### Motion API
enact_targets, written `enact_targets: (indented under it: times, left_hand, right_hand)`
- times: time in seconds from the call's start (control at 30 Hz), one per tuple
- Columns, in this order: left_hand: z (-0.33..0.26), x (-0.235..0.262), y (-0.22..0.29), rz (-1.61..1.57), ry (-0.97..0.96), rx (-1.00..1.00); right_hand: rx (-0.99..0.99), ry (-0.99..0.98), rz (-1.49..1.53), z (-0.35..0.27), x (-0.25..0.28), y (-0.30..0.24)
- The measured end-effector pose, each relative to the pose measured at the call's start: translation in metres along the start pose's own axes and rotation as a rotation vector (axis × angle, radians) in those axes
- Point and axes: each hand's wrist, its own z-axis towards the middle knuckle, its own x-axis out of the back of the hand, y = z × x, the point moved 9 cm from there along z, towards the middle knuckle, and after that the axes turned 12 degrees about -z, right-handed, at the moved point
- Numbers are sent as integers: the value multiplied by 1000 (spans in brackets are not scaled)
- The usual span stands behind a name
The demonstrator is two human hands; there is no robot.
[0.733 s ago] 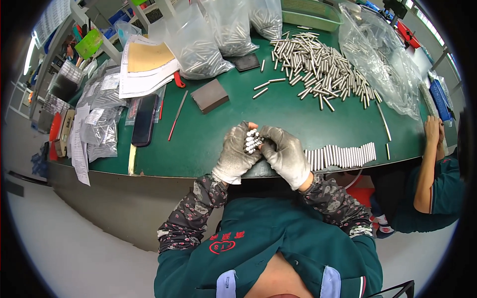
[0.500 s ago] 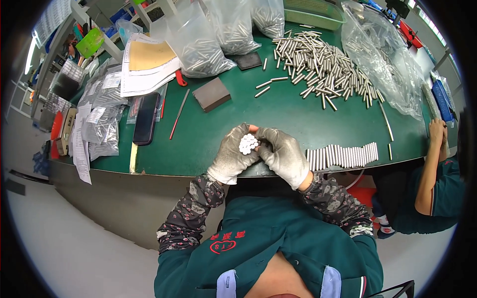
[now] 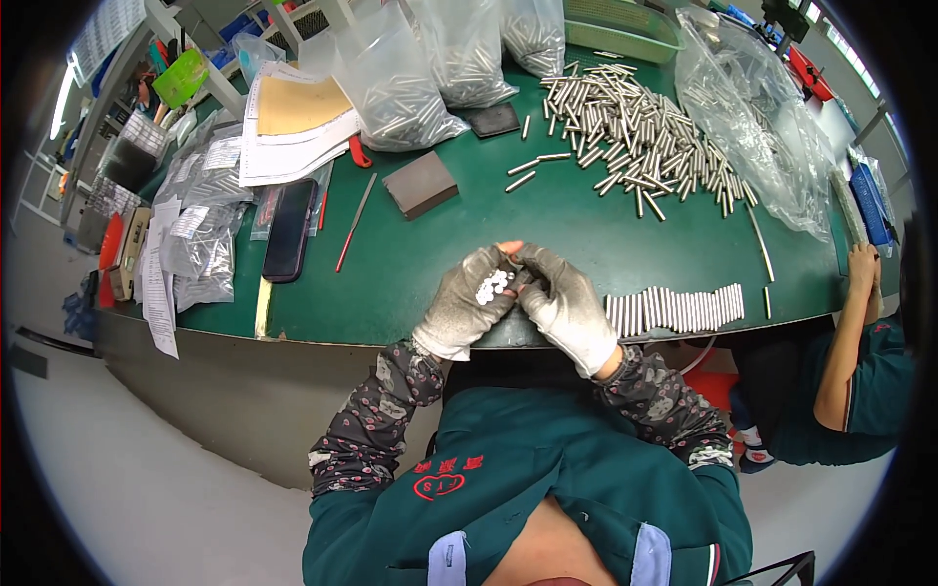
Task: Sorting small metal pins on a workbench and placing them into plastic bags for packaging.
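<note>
Just over the table's front edge, my two gloved hands are close together around a bundle of metal pins [image 3: 494, 285], whose bright round ends face up. My left hand [image 3: 459, 309], in a grey-stained white glove, is closed round the bundle. My right hand [image 3: 567, 311] presses against the bundle's right side with its fingers curled; the fingers' inner side is hidden. To the right of it stands a row of similar pins [image 3: 674, 309] set side by side along the edge. A large heap of loose pins [image 3: 645, 137] lies at the far right of the green table [image 3: 362, 308].
Beyond my left hand are a dark grey block [image 3: 420, 185], a thin red-handled file [image 3: 356, 223] and a phone [image 3: 289, 232]. Clear bags of pins [image 3: 396, 103] stand at the back beside a green basket [image 3: 625, 31]. A co-worker's hands [image 3: 863, 266] rest at the far right.
The bundle has tilted in my hands, and its bright ends show less fully. Both hands have shifted slightly to the right with it, relative to the frame.
</note>
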Motion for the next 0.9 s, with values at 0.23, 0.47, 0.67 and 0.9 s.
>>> enact_targets:
  times: [0.23,0.47,0.67,0.9]
  left_hand:
    - [2,0,13,273,-37,-242]
    - [-3,18,6,-367,228,-86]
    - [1,-19,47,-362,95,-272]
    - [-15,-38,95,598,208,-792]
  right_hand:
    - [-70,105,165,-7,-2,8]
    - [-222,178,286,-9,16,16]
    - [-482,-158,1236,7,-58,15]
    - [-425,-213,1443,15,-49,-1]
